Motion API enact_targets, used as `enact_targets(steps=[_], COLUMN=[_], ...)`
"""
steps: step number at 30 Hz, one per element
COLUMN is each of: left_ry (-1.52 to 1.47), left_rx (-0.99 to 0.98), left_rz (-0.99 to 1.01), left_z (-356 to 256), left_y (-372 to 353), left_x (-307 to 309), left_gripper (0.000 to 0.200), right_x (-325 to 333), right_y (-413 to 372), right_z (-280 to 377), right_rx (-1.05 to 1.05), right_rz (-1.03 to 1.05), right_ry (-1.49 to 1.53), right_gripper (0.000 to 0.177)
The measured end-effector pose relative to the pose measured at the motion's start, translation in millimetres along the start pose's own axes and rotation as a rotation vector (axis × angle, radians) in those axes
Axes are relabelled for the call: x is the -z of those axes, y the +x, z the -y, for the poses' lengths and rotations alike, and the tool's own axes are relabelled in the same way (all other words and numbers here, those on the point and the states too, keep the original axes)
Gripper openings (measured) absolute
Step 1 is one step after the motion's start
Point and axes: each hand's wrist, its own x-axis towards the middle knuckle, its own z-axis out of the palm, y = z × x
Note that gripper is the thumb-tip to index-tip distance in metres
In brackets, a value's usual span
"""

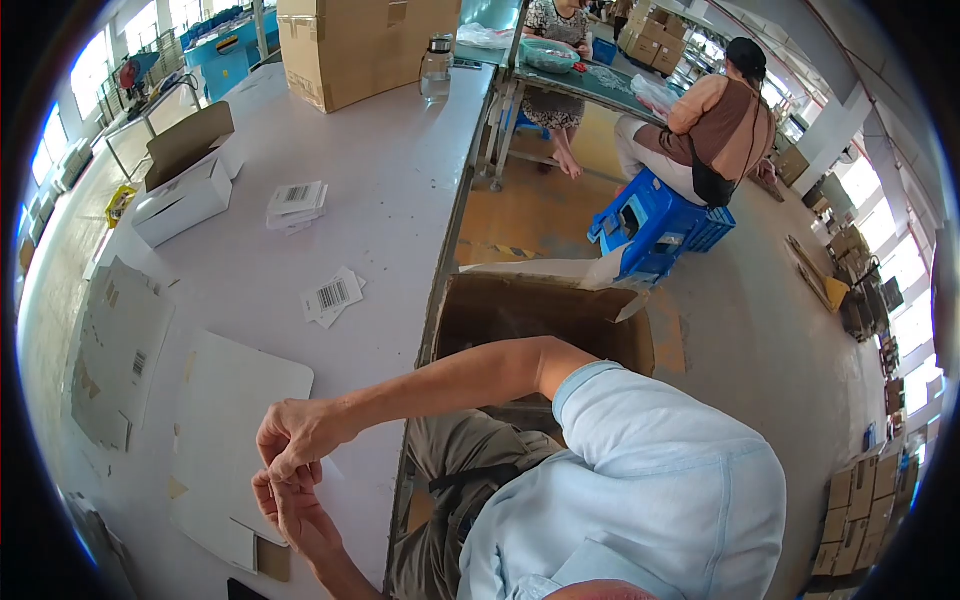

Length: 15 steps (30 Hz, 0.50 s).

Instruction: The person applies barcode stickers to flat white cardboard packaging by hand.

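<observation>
My right hand (pixel 308 432) reaches across from the upper side, its fingers bent in a pinch. Just below it, my left hand (pixel 298 512) is closed too, and the fingertips of both hands meet. Whatever lies between them, if anything, is too small or hidden to make out. Under and beside the hands lies a flat white carton (pixel 235 400) on the table. Farther up are a few loose barcode labels (pixel 333 297) and a small stack of barcode labels (pixel 296 203).
Another flattened white carton (pixel 118 355) lies at the table's left edge. An open white box (pixel 187 203), a large cardboard box (pixel 365 45) and a glass bottle (pixel 436 72) stand farther off. An open carton (pixel 540 310) sits beside the table (pixel 400 180). Two people sit at another table.
</observation>
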Motion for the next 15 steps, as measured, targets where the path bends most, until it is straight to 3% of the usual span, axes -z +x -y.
enact_targets(steps=[5,8,10,15], left_ry=[-0.051,0.039,0.059,-0.072], left_rx=[0.011,0.03,0.062,0.157], left_rz=[0.225,0.135,0.051,0.122], left_z=[-0.9,-5.8,-7.6,-0.5], left_y=[4.6,0.6,0.4,10.1], left_x=[6.6,2.7,-2.1,17.7], left_gripper=[0.013,0.013,0.015,0.015], right_x=[3.0,7.0,9.4,10.5], right_y=[0.8,-3.6,-1.2,5.5], right_z=[-2.1,6.8,6.4,4.5], right_rx=[-0.019,-0.022,-0.068,-0.061], right_rz=[0.065,0.072,0.098,0.063], right_ry=[0.052,-0.013,0.016,0.003], right_gripper=[0.022,0.031,0.026,0.017])
